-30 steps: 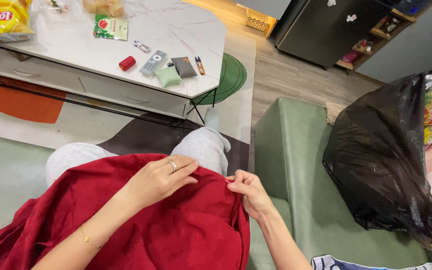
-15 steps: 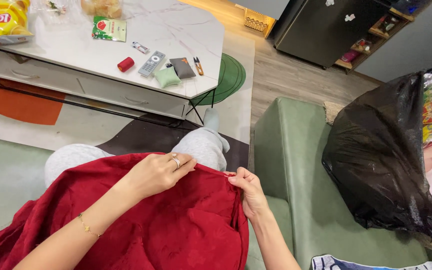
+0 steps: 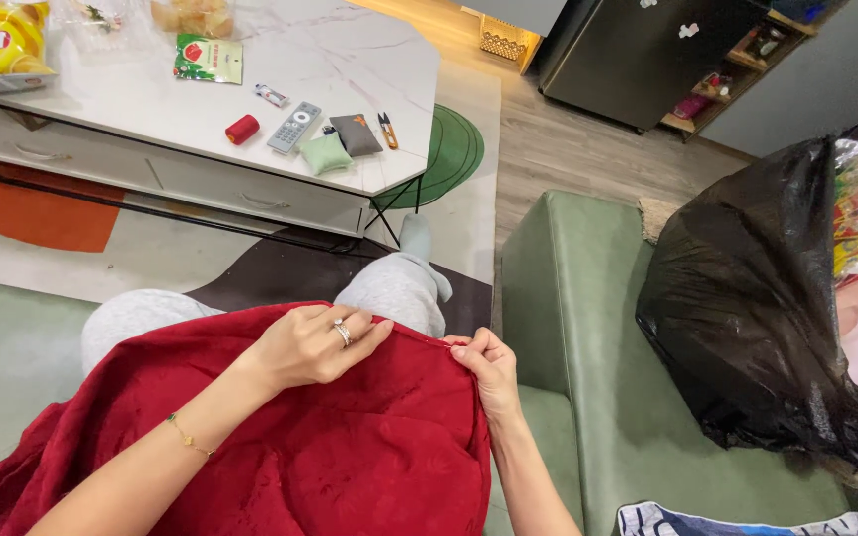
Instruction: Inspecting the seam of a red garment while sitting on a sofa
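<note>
A dark red cloth (image 3: 330,457) lies spread over my lap as I sit on a green sofa. My left hand (image 3: 315,342), with a ring on one finger, rests on the cloth's top edge and pinches it. My right hand (image 3: 486,365) grips the same edge at the cloth's right corner, fingers curled over the hem. The hands sit a short way apart along that edge. My knees in grey trousers (image 3: 399,288) poke out beyond the cloth.
A white marble-top coffee table (image 3: 350,60) stands ahead, holding a red thread spool (image 3: 242,129), a remote (image 3: 295,126), a green pincushion (image 3: 326,153), a grey pouch (image 3: 357,134), small snips (image 3: 388,130) and snack bags. A full black rubbish bag (image 3: 757,308) sits on the sofa (image 3: 578,328) to my right.
Both hands have shifted slightly along the cloth's top edge, still holding it. The view has tilted a little.
</note>
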